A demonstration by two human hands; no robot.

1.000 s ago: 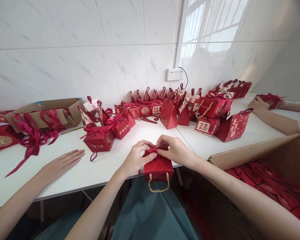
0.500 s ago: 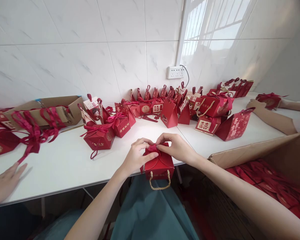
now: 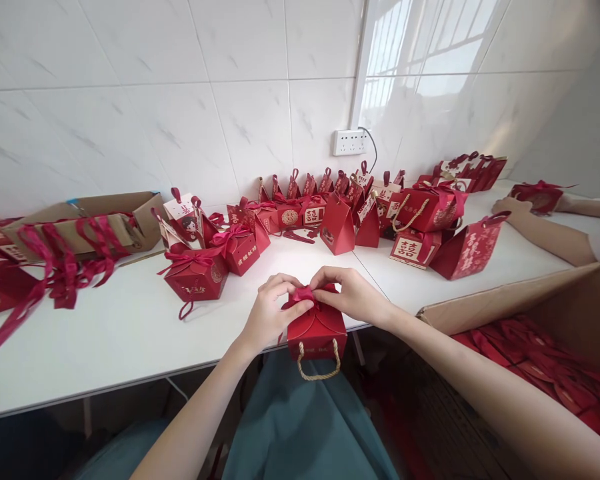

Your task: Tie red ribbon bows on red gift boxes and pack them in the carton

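Observation:
A red gift box (image 3: pixel 316 335) with a gold rope handle (image 3: pixel 319 377) is at the table's front edge, between my hands. On its top is a dark pink ribbon (image 3: pixel 305 294), bunched into a bow or knot. My left hand (image 3: pixel 275 310) pinches the ribbon from the left, thumb across the front. My right hand (image 3: pixel 347 297) pinches it from the right with thumb and forefinger. The fingertips hide part of the ribbon.
Several red boxes, such as a ribboned one (image 3: pixel 196 275), line the white table (image 3: pixel 130 333). A cardboard box (image 3: pixel 153 220) with ribbons is at left. A carton (image 3: pixel 520 293) of red packages is at right. Another person's hand (image 3: pixel 513 207) is beside a box at far right.
The other person's hand at the far left has left the view, and the ribbon there now trails further toward the left edge. My hands keep their pinch on the ribbon, nearly unmoved.

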